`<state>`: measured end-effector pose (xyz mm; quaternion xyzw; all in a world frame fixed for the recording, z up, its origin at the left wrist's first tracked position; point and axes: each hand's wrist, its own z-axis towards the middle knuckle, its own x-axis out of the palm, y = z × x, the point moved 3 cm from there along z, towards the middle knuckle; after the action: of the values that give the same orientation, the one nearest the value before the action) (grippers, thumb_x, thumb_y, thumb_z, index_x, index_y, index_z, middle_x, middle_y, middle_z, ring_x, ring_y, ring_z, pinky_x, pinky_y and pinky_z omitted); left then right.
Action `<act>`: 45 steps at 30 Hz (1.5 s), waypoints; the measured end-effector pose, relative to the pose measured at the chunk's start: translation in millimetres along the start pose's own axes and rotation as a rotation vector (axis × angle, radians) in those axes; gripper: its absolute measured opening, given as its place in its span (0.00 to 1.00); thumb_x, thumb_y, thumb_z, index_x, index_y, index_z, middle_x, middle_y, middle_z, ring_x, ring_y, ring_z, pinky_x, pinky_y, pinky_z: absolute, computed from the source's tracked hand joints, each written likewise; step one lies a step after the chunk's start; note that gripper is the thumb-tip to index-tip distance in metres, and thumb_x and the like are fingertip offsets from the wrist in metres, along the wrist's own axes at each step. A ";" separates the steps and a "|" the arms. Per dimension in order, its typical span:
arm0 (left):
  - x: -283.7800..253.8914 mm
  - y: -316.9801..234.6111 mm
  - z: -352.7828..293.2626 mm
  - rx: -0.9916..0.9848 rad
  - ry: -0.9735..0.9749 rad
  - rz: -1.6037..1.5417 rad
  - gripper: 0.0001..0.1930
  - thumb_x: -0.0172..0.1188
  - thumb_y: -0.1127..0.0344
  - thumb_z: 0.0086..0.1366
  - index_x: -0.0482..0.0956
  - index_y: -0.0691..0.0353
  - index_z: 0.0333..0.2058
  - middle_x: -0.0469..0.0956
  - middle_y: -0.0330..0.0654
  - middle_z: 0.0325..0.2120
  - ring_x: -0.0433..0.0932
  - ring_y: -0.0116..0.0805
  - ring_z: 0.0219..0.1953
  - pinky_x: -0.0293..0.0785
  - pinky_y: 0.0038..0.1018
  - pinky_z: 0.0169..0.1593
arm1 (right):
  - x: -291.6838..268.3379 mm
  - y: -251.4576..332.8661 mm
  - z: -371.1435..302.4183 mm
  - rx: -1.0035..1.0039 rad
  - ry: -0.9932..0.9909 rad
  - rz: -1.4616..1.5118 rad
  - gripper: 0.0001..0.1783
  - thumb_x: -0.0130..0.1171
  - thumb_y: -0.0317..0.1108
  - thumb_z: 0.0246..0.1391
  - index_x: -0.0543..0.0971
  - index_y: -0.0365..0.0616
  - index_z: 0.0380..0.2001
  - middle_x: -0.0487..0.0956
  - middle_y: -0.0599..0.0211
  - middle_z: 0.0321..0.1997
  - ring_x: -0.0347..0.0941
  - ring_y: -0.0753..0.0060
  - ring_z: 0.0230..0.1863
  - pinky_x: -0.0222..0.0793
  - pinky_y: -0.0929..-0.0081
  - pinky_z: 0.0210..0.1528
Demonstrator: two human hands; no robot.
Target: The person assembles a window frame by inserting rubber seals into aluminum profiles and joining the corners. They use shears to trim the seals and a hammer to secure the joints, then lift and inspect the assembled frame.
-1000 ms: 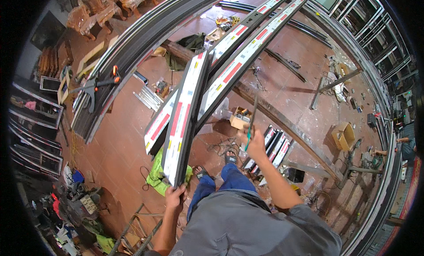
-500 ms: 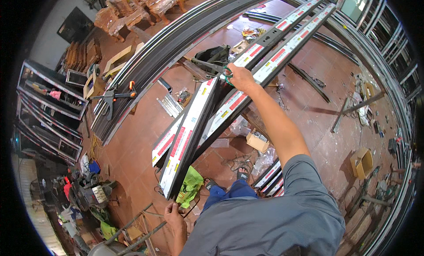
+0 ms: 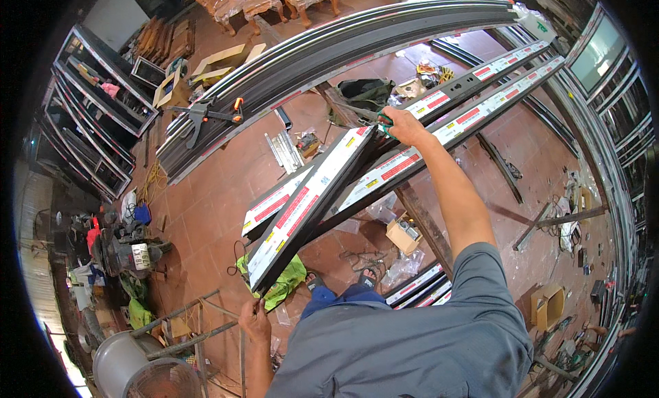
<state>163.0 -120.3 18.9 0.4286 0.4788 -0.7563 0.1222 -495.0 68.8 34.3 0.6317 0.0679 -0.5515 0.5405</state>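
Observation:
My right hand [image 3: 405, 125] is closed around green-handled scissors [image 3: 386, 121], close by the upper end of a short dark metal profile [image 3: 309, 199]. That profile has a white film with red and yellow labels and lies slanted across two long profiles of the same look, a farther one [image 3: 429, 103] and a nearer one [image 3: 453, 128]. At the short profile's lower end, my left hand [image 3: 255, 321] has its fingers pinched together by the tip. Whatever lies between those fingertips is too small to make out.
Long curved-looking dark profiles [image 3: 329, 62] lie beyond, with a clamp [image 3: 206, 115] on them. A small carton [image 3: 403, 233] and green-yellow cloth [image 3: 283, 281] are on the floor near my feet. A metal stand [image 3: 195, 326] and grey bucket [image 3: 120, 364] stand at lower left.
My view has turned, so the scene sits farther right in the upper part. Both hands remain at opposite ends of the short profile, the right still gripping the scissors.

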 end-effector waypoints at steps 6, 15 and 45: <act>-1.5 -3.6 6.6 0.150 -0.030 0.015 0.04 0.70 0.76 0.63 0.83 0.66 0.35 0.81 0.51 0.29 0.81 0.49 0.31 0.76 0.35 0.37 | 6.7 2.2 2.9 0.030 -0.015 -0.040 0.16 0.65 0.28 0.54 0.77 0.43 0.46 0.85 0.47 0.43 0.80 0.38 0.50 0.74 0.49 0.49; 6.2 2.2 7.5 -0.053 0.010 -0.003 0.05 0.69 0.73 0.64 0.85 0.68 0.38 0.84 0.52 0.30 0.84 0.45 0.33 0.77 0.35 0.38 | -0.9 -35.6 -13.4 0.147 -0.038 0.135 0.18 0.61 0.26 0.54 0.78 0.44 0.49 0.85 0.47 0.47 0.81 0.41 0.52 0.74 0.53 0.51; 23.4 7.3 -2.3 -0.565 -0.038 -0.610 0.08 0.68 0.71 0.67 0.85 0.69 0.41 0.81 0.36 0.23 0.74 0.19 0.22 0.68 0.22 0.24 | 11.1 -13.7 -9.2 0.012 0.024 0.034 0.13 0.56 0.18 0.58 0.76 0.39 0.47 0.82 0.63 0.36 0.77 0.72 0.38 0.74 0.73 0.44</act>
<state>154.5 -116.8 -3.9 0.2027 0.7702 -0.6046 0.0143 -494.4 75.7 15.7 0.6425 0.0602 -0.5352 0.5451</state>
